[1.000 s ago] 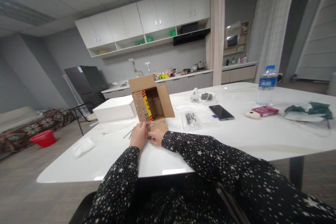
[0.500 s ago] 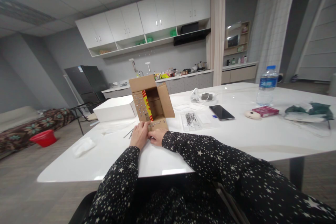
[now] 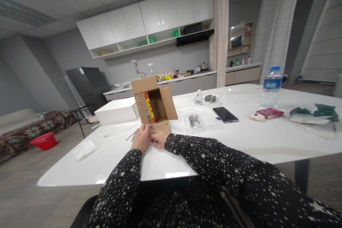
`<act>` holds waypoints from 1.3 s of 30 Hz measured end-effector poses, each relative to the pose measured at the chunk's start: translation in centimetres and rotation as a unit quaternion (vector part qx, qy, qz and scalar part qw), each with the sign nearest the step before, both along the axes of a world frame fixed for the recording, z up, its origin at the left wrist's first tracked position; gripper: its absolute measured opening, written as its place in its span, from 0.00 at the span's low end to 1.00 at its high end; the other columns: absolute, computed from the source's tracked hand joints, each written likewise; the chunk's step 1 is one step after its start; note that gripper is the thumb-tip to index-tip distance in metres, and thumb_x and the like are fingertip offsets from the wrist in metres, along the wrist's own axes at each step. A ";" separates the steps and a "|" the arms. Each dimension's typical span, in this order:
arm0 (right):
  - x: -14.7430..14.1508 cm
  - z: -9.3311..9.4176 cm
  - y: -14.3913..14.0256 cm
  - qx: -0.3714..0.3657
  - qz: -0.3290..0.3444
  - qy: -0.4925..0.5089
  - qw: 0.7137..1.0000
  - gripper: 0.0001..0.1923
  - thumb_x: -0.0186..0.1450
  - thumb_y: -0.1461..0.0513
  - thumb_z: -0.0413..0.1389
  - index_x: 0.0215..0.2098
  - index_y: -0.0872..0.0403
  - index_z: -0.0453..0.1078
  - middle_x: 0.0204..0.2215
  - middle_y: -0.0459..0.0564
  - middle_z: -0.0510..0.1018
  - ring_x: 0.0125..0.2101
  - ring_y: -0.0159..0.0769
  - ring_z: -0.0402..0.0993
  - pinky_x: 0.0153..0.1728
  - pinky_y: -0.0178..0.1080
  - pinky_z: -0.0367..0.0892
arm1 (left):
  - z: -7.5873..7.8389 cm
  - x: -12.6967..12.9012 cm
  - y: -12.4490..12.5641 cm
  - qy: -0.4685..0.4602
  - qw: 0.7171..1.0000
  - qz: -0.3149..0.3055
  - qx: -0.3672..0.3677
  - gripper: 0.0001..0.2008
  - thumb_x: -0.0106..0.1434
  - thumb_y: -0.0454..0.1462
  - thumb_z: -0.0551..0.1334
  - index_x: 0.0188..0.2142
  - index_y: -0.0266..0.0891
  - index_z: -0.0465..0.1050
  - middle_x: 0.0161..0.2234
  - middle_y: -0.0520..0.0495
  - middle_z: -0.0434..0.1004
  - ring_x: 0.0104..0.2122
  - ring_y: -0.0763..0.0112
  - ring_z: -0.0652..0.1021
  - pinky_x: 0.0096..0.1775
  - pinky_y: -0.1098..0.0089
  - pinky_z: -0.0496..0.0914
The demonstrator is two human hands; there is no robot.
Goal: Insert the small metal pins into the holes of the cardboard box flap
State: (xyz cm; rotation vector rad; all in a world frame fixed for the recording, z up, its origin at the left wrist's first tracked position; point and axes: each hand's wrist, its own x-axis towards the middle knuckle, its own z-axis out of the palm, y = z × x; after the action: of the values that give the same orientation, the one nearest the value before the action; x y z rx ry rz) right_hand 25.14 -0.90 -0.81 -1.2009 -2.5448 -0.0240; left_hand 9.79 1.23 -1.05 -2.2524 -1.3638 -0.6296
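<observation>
Box flap under both hands' fingers

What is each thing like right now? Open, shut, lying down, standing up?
Cardboard box: on its side, flaps open.
White box: shut.
Bottle: upright, capped.
Phone: flat, screen dark.
Left hand: on the near flap.
Right hand: on the near flap.
Cupboards: shut.

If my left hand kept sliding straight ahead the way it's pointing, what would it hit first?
Probably the cardboard box: the left hand already rests at its near flap, fingers aimed into the open side. Depth is hard to judge.
</observation>
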 end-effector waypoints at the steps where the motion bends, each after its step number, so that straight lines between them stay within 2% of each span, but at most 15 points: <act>1: 0.0 0.0 0.0 0.001 0.000 0.000 1.000 0.14 0.60 0.58 0.46 0.39 0.52 0.70 0.34 0.52 0.77 0.32 0.40 0.73 0.29 0.38 0.64 | 0.0 0.0 0.0 -0.003 1.000 0.001 -0.002 0.12 0.61 0.32 0.49 0.44 0.39 0.63 0.41 0.42 0.68 0.40 0.62 0.71 0.41 0.63 0.64; 13: -0.1 -0.6 0.5 0.010 0.007 -0.003 1.000 0.14 0.60 0.58 0.46 0.40 0.52 0.70 0.35 0.53 0.77 0.32 0.41 0.73 0.31 0.39 0.64 | -0.4 -0.2 0.5 -0.021 1.000 -0.009 0.009 0.10 0.63 0.37 0.49 0.41 0.40 0.66 0.39 0.43 0.69 0.38 0.63 0.72 0.40 0.63 0.65; 27: -0.3 -0.7 0.7 0.012 0.004 -0.002 1.000 0.15 0.59 0.58 0.47 0.41 0.50 0.69 0.36 0.51 0.78 0.33 0.41 0.73 0.31 0.38 0.64 | 0.0 -0.1 -0.1 -0.016 0.999 0.045 -0.010 0.10 0.62 0.38 0.50 0.39 0.40 0.67 0.38 0.44 0.72 0.41 0.63 0.72 0.40 0.64 0.62; 32: -0.1 -0.6 0.6 0.010 0.011 0.004 1.000 0.15 0.59 0.58 0.47 0.41 0.50 0.69 0.36 0.50 0.78 0.33 0.41 0.73 0.31 0.39 0.64 | -0.1 -0.2 0.1 -0.020 0.998 0.054 0.002 0.10 0.63 0.38 0.49 0.38 0.41 0.67 0.38 0.45 0.73 0.40 0.63 0.72 0.40 0.64 0.61; 39: -0.1 -0.4 0.3 0.004 -0.004 0.006 1.000 0.14 0.59 0.58 0.47 0.41 0.50 0.70 0.36 0.50 0.77 0.33 0.40 0.73 0.30 0.37 0.63 | 0.0 0.1 0.0 -0.054 0.997 0.034 0.042 0.10 0.64 0.38 0.48 0.38 0.40 0.65 0.36 0.45 0.72 0.38 0.65 0.72 0.40 0.65 0.62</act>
State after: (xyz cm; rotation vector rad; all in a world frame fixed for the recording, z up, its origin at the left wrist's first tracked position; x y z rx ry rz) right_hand 25.05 -0.61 -1.21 -1.2046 -2.5282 -0.0282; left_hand 9.85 1.25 -1.03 -2.1240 -1.4306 -0.7799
